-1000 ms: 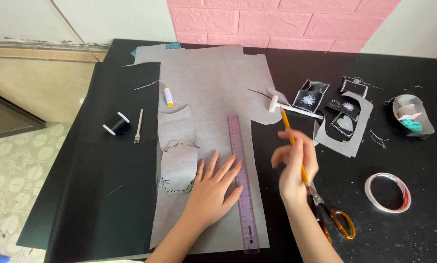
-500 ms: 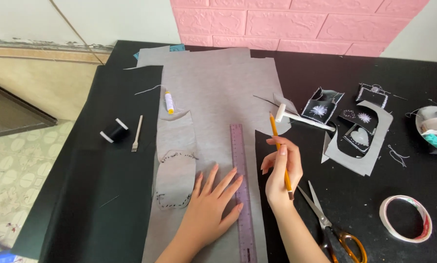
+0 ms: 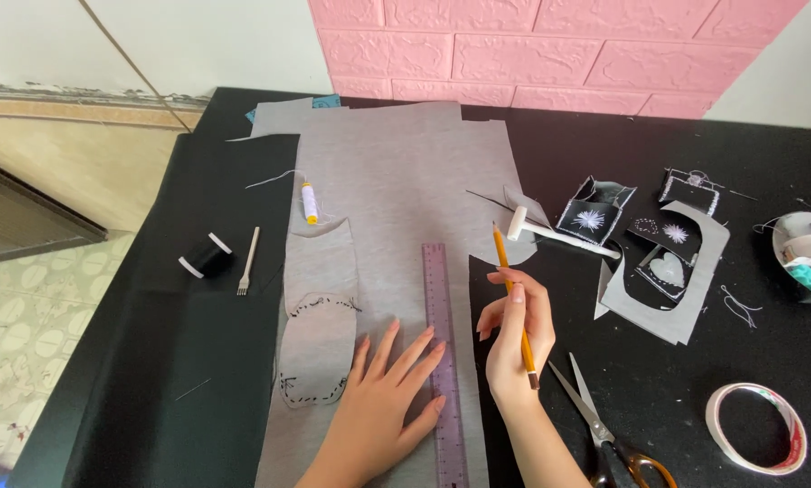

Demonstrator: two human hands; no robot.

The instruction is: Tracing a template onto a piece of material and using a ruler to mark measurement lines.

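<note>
Near the black tabletop's [image 3: 179, 380] left edge I am seeing a black thread spool [image 3: 204, 258] and a small pronged tool [image 3: 248, 262] lying. I am pressing my left hand [image 3: 383, 402], fingers spread flat, on the soft grey fabric [image 3: 396, 199] beside an oval stitched patch [image 3: 313, 348], touching the long translucent purple ruler [image 3: 443, 352]. My right hand [image 3: 512, 334] is pinching a slim yellow pencil [image 3: 511, 294] just right of the ruler. Steel scissors [image 3: 604, 425] and a tape ring [image 3: 756, 427] are lying toward the front right corner.
</note>
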